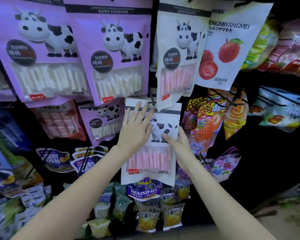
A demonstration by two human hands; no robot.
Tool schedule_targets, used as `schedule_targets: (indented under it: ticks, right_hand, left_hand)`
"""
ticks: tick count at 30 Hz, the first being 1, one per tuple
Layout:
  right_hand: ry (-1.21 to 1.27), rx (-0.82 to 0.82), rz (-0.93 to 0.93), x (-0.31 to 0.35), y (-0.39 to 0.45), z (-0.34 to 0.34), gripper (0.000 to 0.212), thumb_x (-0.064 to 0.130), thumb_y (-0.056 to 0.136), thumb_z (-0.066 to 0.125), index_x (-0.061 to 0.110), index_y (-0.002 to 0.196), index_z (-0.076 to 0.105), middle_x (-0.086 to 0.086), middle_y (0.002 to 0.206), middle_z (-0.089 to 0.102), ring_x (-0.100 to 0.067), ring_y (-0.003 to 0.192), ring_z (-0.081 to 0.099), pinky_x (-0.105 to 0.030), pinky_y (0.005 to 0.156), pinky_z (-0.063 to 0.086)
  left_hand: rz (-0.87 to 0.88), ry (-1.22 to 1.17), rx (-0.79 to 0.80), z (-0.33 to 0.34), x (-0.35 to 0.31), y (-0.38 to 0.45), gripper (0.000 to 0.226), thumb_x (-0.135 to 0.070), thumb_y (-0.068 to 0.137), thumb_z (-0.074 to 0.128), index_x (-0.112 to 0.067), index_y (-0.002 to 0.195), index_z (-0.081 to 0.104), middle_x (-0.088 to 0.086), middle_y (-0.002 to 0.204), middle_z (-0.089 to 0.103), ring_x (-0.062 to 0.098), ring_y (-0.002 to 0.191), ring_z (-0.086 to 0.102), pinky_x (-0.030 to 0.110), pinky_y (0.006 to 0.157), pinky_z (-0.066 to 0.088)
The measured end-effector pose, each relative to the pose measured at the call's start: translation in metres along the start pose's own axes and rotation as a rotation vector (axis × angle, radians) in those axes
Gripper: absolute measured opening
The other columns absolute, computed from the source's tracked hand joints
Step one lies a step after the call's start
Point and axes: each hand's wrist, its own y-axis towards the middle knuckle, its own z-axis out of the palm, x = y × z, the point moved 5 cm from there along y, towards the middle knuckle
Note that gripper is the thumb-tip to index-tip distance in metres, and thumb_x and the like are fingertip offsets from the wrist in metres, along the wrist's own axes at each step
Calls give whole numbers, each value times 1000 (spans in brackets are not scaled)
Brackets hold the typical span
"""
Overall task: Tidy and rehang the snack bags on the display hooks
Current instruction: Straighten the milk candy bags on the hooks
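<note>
A cow-print bag (152,146) is seen hanging at centre from a hook (151,102), below a second cow-print bag (177,54). The left hand (136,128) is laid flat on its upper left part; the right hand (177,141) is placed at its right edge. A berry bag (230,47) is hung upper right, overlapping the second bag's right side. Small packets (148,217) are stacked beneath.
</note>
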Motion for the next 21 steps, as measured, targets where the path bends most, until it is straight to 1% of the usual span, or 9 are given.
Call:
schedule_targets:
  ticks: [3, 6, 8, 13, 15, 17, 18, 19, 21]
  right_hand:
    - [-14, -32, 3, 2, 8, 3, 40, 6, 86, 63, 17, 122, 49, -3, 123, 60, -18, 114, 57, -43, 102, 43]
    - [-89, -15, 4, 6, 15, 2, 32, 6, 87, 61, 17, 115, 50, -5, 119, 60, -19, 112, 56, -44, 102, 42]
    - [-152, 3, 11, 4, 19, 1, 33, 8, 87, 61, 17, 116, 49, -4, 120, 60, -18, 113, 55, -44, 103, 42]
    - [-254, 43, 5, -3, 20, 4, 45, 12, 84, 66, 21, 125, 49, 1, 123, 60, -18, 115, 55, -45, 102, 42]
    - [-232, 24, 12, -6, 17, 6, 50, 20, 82, 68, 21, 127, 48, -1, 128, 57, -20, 120, 52, -47, 104, 40]
    - [-207, -6, 31, -11, 17, 5, 69, 35, 78, 70, 18, 137, 40, -3, 140, 47, -21, 130, 42, -48, 108, 35]
    - [-196, -12, 37, -11, 16, 4, 74, 36, 78, 70, 17, 141, 36, -4, 144, 42, -20, 133, 38, -47, 110, 33]
    - [-166, -13, 36, -10, 15, 3, 72, 33, 80, 70, 16, 141, 35, -4, 144, 42, -20, 134, 38, -46, 110, 32]
    - [-109, -5, 34, -5, 14, 1, 54, 20, 84, 67, 15, 133, 44, -5, 136, 50, -19, 127, 46, -42, 107, 38]
  left_hand:
    - [-34, -54, 80, 6, 4, 6, 52, -34, 95, 23, -18, 142, 38, 7, 147, 39, 30, 140, 26, 50, 110, 19]
    - [-16, 2, 74, 7, 2, 9, 50, -31, 94, 29, -15, 138, 46, 8, 142, 46, 35, 135, 35, 56, 104, 30]
    - [-16, 22, 74, 9, 4, 7, 50, -32, 94, 29, -17, 140, 43, 7, 144, 44, 36, 135, 34, 58, 102, 32]
    - [-28, 54, 115, 17, 13, -7, 52, -33, 95, 26, -24, 146, 30, 1, 152, 29, 39, 137, 28, 58, 102, 31]
    - [-11, 39, 98, 16, 13, -5, 52, -32, 95, 27, -24, 146, 28, 3, 152, 29, 38, 138, 27, 56, 104, 29]
    - [3, 49, 66, 11, 10, -1, 52, -31, 95, 28, -22, 145, 27, 6, 151, 33, 38, 138, 28, 52, 106, 25]
    - [8, 46, 56, 8, 8, 1, 51, -30, 95, 29, -21, 145, 29, 7, 150, 35, 37, 137, 29, 51, 106, 24]
    - [15, 40, 49, 7, 6, 1, 50, -30, 95, 29, -20, 143, 33, 7, 148, 37, 36, 137, 30, 51, 106, 25]
    - [23, 41, 57, 6, 3, 2, 49, -31, 95, 29, -17, 140, 41, 8, 145, 42, 35, 136, 33, 52, 105, 29]
